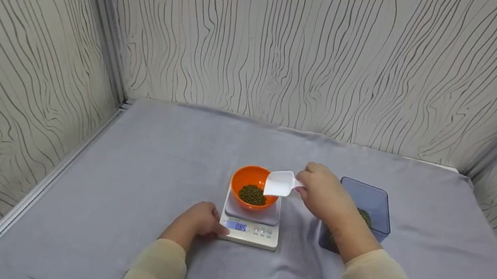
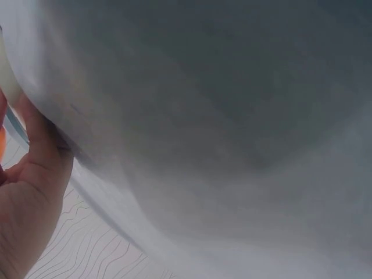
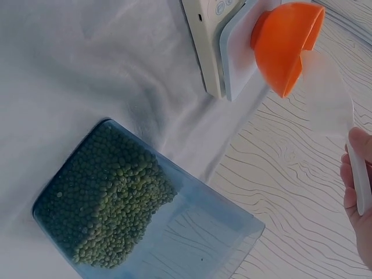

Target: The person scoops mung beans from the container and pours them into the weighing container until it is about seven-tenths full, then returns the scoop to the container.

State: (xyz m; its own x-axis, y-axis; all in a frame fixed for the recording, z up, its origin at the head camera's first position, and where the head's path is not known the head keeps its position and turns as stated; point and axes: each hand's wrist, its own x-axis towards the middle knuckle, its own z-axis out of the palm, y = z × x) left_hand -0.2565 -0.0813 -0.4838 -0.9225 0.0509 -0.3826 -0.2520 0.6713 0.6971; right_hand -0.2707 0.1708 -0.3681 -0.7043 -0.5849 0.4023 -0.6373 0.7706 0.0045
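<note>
An orange bowl (image 1: 252, 183) (image 3: 286, 46) with green beans (image 1: 252, 194) in its bottom stands on a small white scale (image 1: 249, 227) (image 3: 216, 40), whose display is lit. My right hand (image 1: 325, 194) (image 3: 356, 192) pinches the handle of a white scoop (image 1: 280, 183) (image 3: 328, 96), holding it tilted over the bowl's right rim. My left hand (image 1: 201, 219) (image 2: 26, 192) rests on the cloth with curled fingers against the scale's front left corner. A clear blue container (image 1: 370, 204) (image 3: 151, 215) partly filled with green beans stands right of the scale, behind my right forearm.
A grey cloth (image 1: 122, 179) covers the table. Patterned walls (image 1: 294, 42) close in the back and both sides, with metal rails at the corners. The left wrist view is mostly blurred grey cloth.
</note>
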